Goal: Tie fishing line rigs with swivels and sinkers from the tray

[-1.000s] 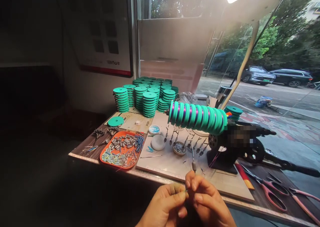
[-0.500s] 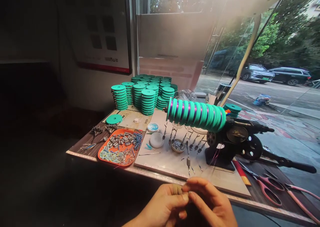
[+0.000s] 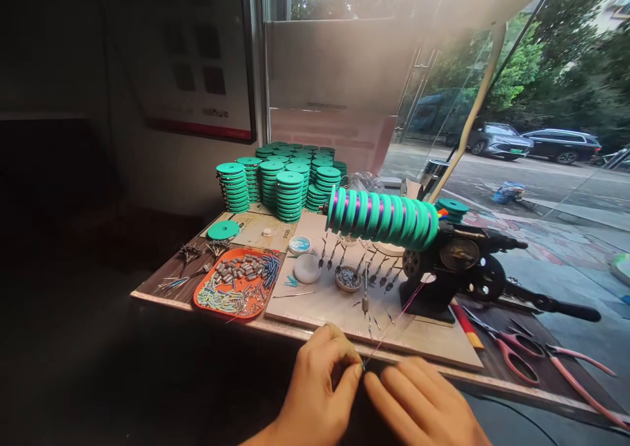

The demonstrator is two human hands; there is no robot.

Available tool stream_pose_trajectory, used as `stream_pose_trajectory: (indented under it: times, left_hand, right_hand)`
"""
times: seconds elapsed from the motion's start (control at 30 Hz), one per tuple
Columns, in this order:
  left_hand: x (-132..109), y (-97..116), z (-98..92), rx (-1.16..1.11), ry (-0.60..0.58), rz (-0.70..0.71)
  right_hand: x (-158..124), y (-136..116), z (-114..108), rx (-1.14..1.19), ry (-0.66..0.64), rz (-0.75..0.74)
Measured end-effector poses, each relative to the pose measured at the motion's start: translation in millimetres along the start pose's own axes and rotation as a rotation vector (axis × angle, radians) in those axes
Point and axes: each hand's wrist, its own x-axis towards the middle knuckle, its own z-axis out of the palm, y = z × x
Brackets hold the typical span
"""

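Note:
My left hand is closed in a pinch, thumb against forefinger, in front of the table's near edge. A thin pink fishing line runs from its fingertips up towards the winder. At the pinch sits a tiny dark piece, too small to name. My right hand is just right of it, its fingers curled and pressed together close to that piece; what they hold, if anything, is hidden. Beyond the hands, a sinker rig hangs over the board, below a row of green foam spools wound with purple line.
A black hand-cranked winder carries the spools. An orange tray of small tackle parts stands left. Stacked green spools fill the back. Scissors and pink-handled pliers lie right. A bowl of beads sits on the board.
My hands were touching at the fingertips; the right has shifted slightly right and turned palm-down. The pink line now stretches taut from the left fingertips to the winder. The view has shifted a little.

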Motion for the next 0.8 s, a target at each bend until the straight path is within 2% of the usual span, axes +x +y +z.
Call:
stream_pose_trajectory:
  times: [0.1,0.2,0.3,0.4,0.53,0.63,0.8]
  left_hand:
    - [3.1,2.0,-4.9,-0.079,0.035,-0.06]
    - [10.4,-1.5,-13.8,-0.163,0.042,-0.159]
    - [17.1,-7.2,-21.5,-0.213,0.023,-0.209]
    - [19.8,-9.2,-22.7,-0.225,0.034,-0.187]
    - [16.6,-5.2,-15.7,-0.089,0.101,-0.134]
    - [11.7,-4.9,-8.8,0.114,0.187,0.0]
    - [8.2,-10.0,-5.7,0.514,0.289,0.436]
  right_hand:
    - [37.1,21.6,-8.8,0.133,-0.148,-0.044]
    - [58.7,36.2,-2.7,0.21,-0.277,-0.028]
    - [60.3,41.7,9.3,0.157,-0.234,-0.05]
    - [53.7,42.3,17.1,0.11,-0.162,-0.032]
    - [50.5,41.0,19.5,0.116,-0.125,0.074]
    - [54.4,40.2,18.0,0.167,-0.149,0.183]
    - [72.0,44.4,9.3,0.319,-0.246,0.412]
